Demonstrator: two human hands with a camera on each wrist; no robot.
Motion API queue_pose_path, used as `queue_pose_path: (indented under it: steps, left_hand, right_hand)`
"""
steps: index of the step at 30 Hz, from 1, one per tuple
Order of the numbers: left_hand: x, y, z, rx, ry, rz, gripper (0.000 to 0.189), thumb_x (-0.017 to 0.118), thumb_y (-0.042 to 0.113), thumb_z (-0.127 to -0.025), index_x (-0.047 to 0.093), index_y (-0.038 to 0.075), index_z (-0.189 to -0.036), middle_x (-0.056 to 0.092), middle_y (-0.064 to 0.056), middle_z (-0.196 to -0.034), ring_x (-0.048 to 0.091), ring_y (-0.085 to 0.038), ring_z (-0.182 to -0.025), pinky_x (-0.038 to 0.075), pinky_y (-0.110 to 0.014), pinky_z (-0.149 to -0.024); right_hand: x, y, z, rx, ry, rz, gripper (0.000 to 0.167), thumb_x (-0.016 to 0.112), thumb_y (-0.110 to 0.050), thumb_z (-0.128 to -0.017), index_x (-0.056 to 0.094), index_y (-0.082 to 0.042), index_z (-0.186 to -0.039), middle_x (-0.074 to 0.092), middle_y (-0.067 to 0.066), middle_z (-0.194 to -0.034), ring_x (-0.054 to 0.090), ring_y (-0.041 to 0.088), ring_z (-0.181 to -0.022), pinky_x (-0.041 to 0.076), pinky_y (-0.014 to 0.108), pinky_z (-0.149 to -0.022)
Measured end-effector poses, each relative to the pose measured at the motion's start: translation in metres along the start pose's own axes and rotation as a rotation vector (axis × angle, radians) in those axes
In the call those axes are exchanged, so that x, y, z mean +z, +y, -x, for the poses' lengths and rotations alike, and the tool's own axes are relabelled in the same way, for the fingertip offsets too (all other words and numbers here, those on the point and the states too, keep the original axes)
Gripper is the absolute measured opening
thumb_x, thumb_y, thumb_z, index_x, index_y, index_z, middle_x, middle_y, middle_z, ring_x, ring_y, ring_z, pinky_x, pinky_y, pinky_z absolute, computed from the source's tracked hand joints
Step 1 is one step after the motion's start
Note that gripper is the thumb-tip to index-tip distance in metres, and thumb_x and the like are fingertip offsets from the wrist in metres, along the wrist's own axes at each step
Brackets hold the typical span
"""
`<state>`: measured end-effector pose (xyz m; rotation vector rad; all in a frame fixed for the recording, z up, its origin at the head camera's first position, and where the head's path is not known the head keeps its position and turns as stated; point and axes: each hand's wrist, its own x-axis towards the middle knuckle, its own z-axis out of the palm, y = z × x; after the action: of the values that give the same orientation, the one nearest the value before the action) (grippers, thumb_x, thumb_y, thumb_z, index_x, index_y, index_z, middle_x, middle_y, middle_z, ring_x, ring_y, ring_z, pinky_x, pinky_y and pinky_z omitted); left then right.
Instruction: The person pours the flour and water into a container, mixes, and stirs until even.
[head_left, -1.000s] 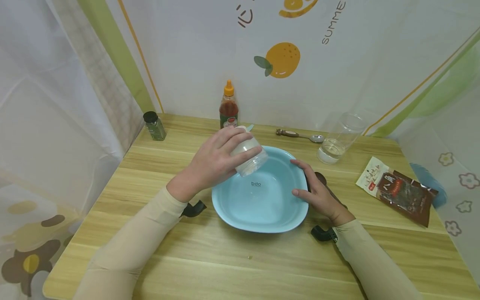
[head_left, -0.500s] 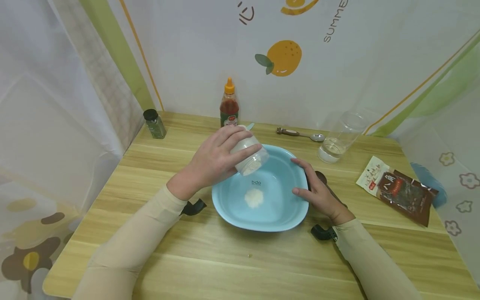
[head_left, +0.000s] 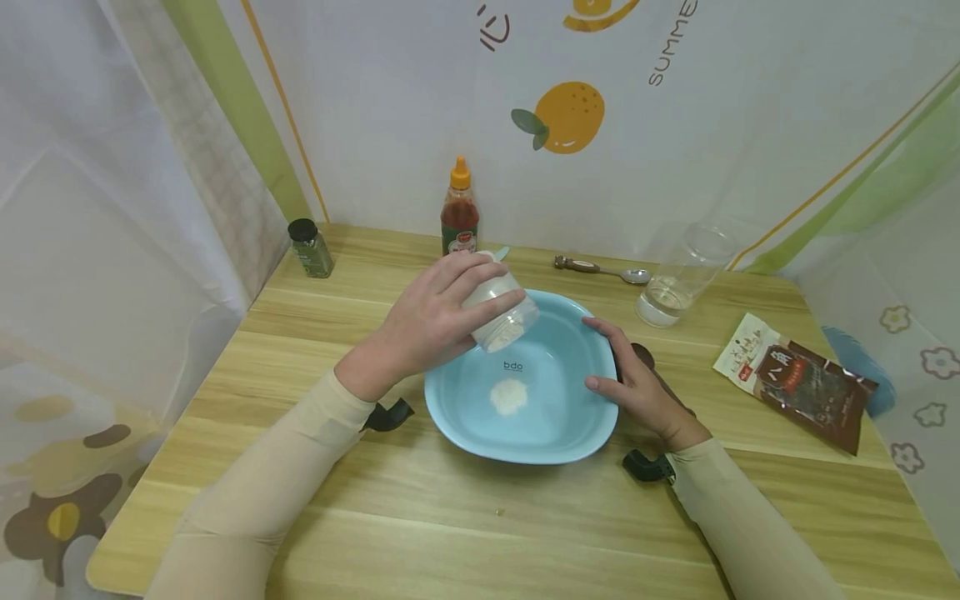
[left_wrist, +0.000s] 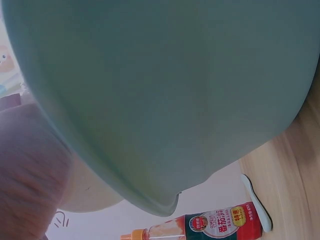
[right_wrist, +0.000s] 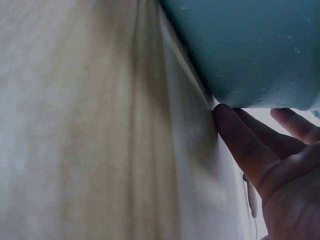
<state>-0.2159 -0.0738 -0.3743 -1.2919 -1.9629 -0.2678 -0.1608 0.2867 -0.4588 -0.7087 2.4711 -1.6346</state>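
My left hand [head_left: 438, 312] grips a translucent plastic jar [head_left: 495, 310] and tilts it over the left back part of a light-blue basin [head_left: 540, 433]. White powder shows inside the jar near its lower end, and a small heap of white powder [head_left: 509, 397] lies on the basin's bottom. At the basin's right side, my right hand [head_left: 637, 387] holds the rim, thumb over the inner edge. The right wrist view has its fingers [right_wrist: 240, 135] against the basin's wet outer wall [right_wrist: 250, 55]. In the left wrist view the basin's underside [left_wrist: 175, 100] covers much of the jar.
Behind the basin stands a ketchup bottle [head_left: 460, 217], with a pale green handle [left_wrist: 257, 202] beside it. A green spice jar [head_left: 311, 250] is at back left. To the right are a spoon [head_left: 596, 269], a tall cup of clear liquid [head_left: 667, 296] and a star anise packet [head_left: 795, 383].
White powder has dropped from the tilted jar into the basin, forming a heap between the first and second frames. Both hands have stayed nearly in place.
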Motion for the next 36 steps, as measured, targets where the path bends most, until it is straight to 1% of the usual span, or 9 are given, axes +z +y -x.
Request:
queue_pose_path:
  steps: [8, 13, 16, 20, 23, 29, 33, 36]
  left_hand:
    - [0.000, 0.000, 0.001, -0.004, -0.008, 0.003, 0.063, 0.086, 0.006, -0.088, 0.069, 0.019, -0.148, 0.063, -0.017, -0.147, 0.056, -0.038, -0.141, 0.046, -0.051, -0.124]
    - [0.000, -0.001, 0.001, -0.024, -0.004, 0.012, 0.063, 0.088, 0.008, -0.089, 0.070, 0.017, -0.148, 0.064, -0.017, -0.146, 0.057, -0.039, -0.140, 0.044, -0.051, -0.126]
    - [-0.001, -0.001, 0.001, -0.040, -0.005, 0.033, 0.064, 0.091, 0.011, -0.088, 0.069, 0.015, -0.148, 0.064, -0.018, -0.146, 0.057, -0.039, -0.140, 0.041, -0.051, -0.128]
    - [-0.001, -0.003, 0.002, -0.063, -0.007, 0.064, 0.072, 0.096, 0.017, -0.084, 0.067, 0.012, -0.150, 0.064, -0.019, -0.146, 0.058, -0.040, -0.139, 0.039, -0.049, -0.130]
    - [0.000, -0.005, 0.004, -0.084, -0.006, 0.079, 0.078, 0.098, 0.017, -0.080, 0.066, 0.011, -0.151, 0.064, -0.019, -0.146, 0.057, -0.041, -0.139, 0.043, -0.049, -0.127]
    - [0.001, -0.010, 0.007, -0.133, -0.005, 0.130, 0.089, 0.102, 0.013, -0.072, 0.064, 0.011, -0.151, 0.063, -0.019, -0.147, 0.055, -0.043, -0.138, 0.054, -0.056, -0.113]
    - [0.001, -0.015, 0.009, -0.174, 0.012, 0.175, 0.090, 0.102, 0.012, -0.071, 0.062, 0.010, -0.151, 0.062, -0.018, -0.147, 0.054, -0.043, -0.136, 0.057, -0.057, -0.107]
    - [0.002, -0.019, 0.010, -0.193, 0.043, 0.206, 0.087, 0.101, 0.013, -0.073, 0.061, 0.008, -0.151, 0.063, -0.020, -0.146, 0.055, -0.043, -0.134, 0.056, -0.056, -0.109]
  right_hand:
    - [0.000, 0.000, 0.000, -0.001, -0.001, -0.004, 0.082, 0.065, -0.011, -0.102, 0.027, -0.016, -0.174, 0.025, 0.019, -0.178, 0.039, 0.047, -0.152, 0.051, 0.021, -0.105]
    - [0.000, 0.001, 0.000, 0.000, 0.003, 0.002, 0.082, 0.065, -0.012, -0.102, 0.027, -0.016, -0.174, 0.025, 0.018, -0.178, 0.038, 0.047, -0.153, 0.049, 0.020, -0.107]
    - [0.000, 0.000, -0.001, -0.007, 0.001, 0.009, 0.082, 0.065, -0.012, -0.102, 0.027, -0.015, -0.174, 0.026, 0.019, -0.178, 0.039, 0.047, -0.153, 0.048, 0.020, -0.107]
    - [0.000, 0.000, -0.001, -0.006, 0.001, 0.016, 0.082, 0.066, -0.014, -0.102, 0.027, -0.015, -0.174, 0.027, 0.020, -0.177, 0.040, 0.048, -0.152, 0.048, 0.020, -0.107]
    - [0.000, 0.000, -0.001, 0.001, 0.004, 0.016, 0.082, 0.066, -0.014, -0.102, 0.027, -0.016, -0.174, 0.027, 0.019, -0.177, 0.040, 0.047, -0.152, 0.048, 0.020, -0.107]
    - [0.000, 0.000, 0.000, -0.006, -0.001, 0.009, 0.082, 0.065, -0.014, -0.103, 0.026, -0.016, -0.174, 0.027, 0.020, -0.177, 0.041, 0.048, -0.151, 0.050, 0.021, -0.106]
    - [0.000, 0.001, 0.000, -0.001, -0.004, 0.000, 0.081, 0.065, -0.015, -0.103, 0.026, -0.016, -0.174, 0.026, 0.021, -0.177, 0.042, 0.049, -0.150, 0.053, 0.023, -0.104]
    - [0.000, 0.001, 0.000, 0.005, -0.005, -0.018, 0.081, 0.065, -0.014, -0.103, 0.026, -0.016, -0.174, 0.025, 0.020, -0.177, 0.042, 0.050, -0.150, 0.054, 0.024, -0.103]
